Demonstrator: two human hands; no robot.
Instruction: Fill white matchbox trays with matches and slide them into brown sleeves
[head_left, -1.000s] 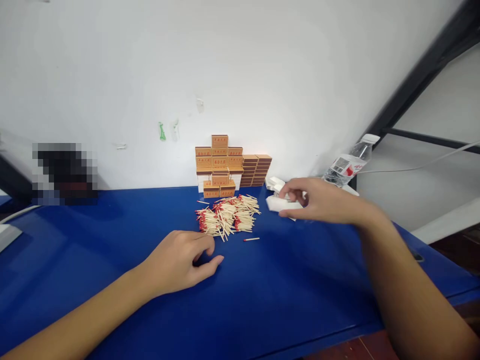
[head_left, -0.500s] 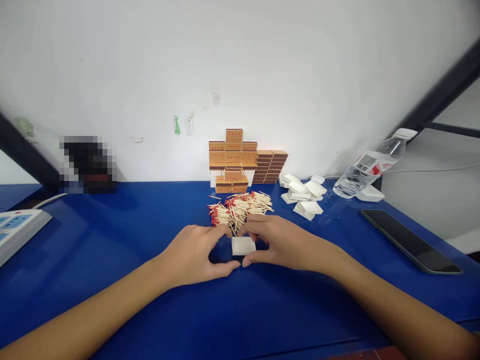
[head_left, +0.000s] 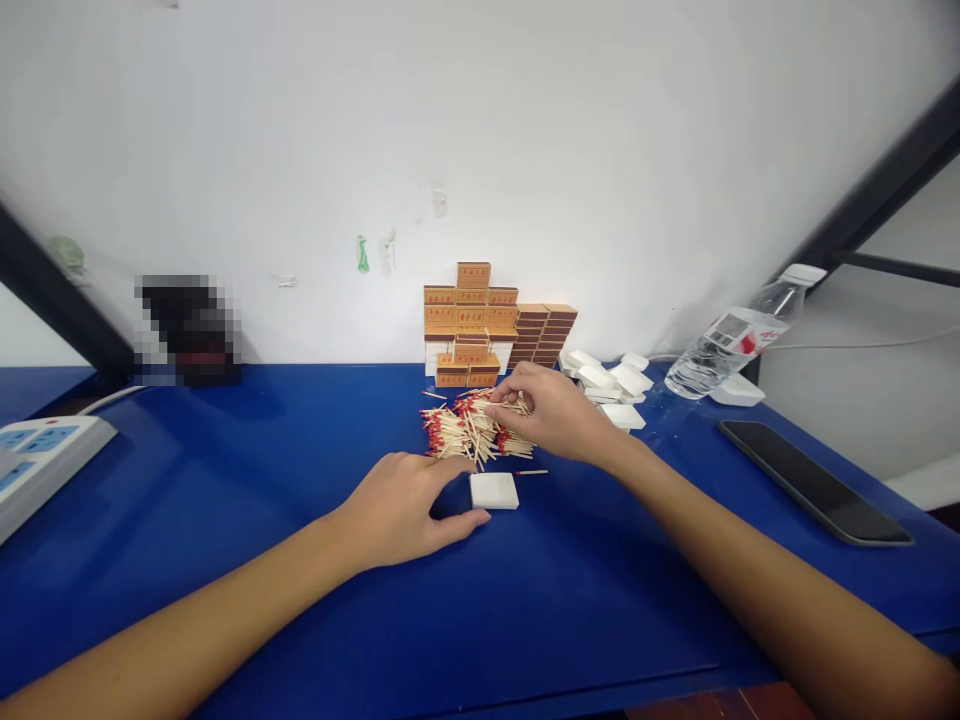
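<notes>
A small white matchbox tray (head_left: 494,491) lies on the blue table. My left hand (head_left: 405,508) curves round its left end, thumb at the near edge and forefinger at the far corner. Behind the tray is a heap of red-tipped matches (head_left: 448,437). Over the right part of this heap, my right hand (head_left: 555,410) has its thumb and fingertips closing on some matches; how many is hidden. One loose match (head_left: 532,472) rests just right of the tray.
Orange matchboxes (head_left: 472,317) are stacked against the wall, with several white trays (head_left: 628,380) piled to their right. A water bottle (head_left: 739,335) leans at the right, near a phone (head_left: 810,480). A power strip (head_left: 56,460) lies at the left.
My right hand has left the tray and moved forward to the match heap. A loose match now shows beside the tray. My left hand stays at the tray.
</notes>
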